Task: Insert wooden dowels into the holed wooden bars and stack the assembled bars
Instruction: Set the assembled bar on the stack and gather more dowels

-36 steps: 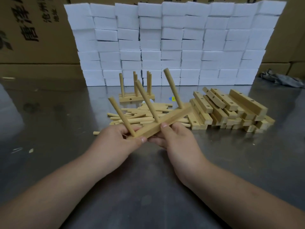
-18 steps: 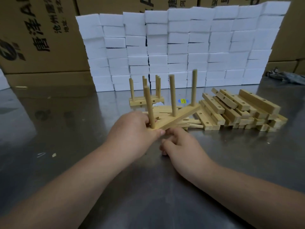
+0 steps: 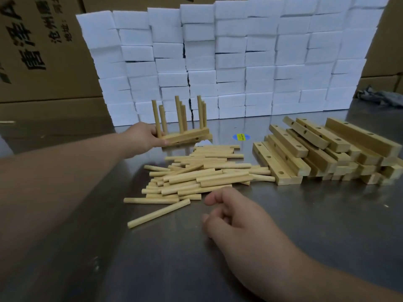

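The left hand (image 3: 146, 137) has carried the dowelled bar (image 3: 185, 137) from over the loose dowels (image 3: 196, 173) back against the finished bar (image 3: 209, 136) and grips its left end. The right hand (image 3: 237, 216) has let go and lies loosely curled, holding nothing, by the dowels. The plain bars (image 3: 316, 149) are piled rightmost.

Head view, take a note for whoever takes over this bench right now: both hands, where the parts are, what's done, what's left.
Left hand: grip on the left end of a dowelled bar, three dowels upright, set against a second dowelled bar at the rear; on top or beside, unclear.
Right hand: loosely curled, empty, near the loose dowels on the table.
Holed bars: heaped at right, no dowels in them.
Done: two bars dowelled.
Left: release, then dowel and stack the heap.
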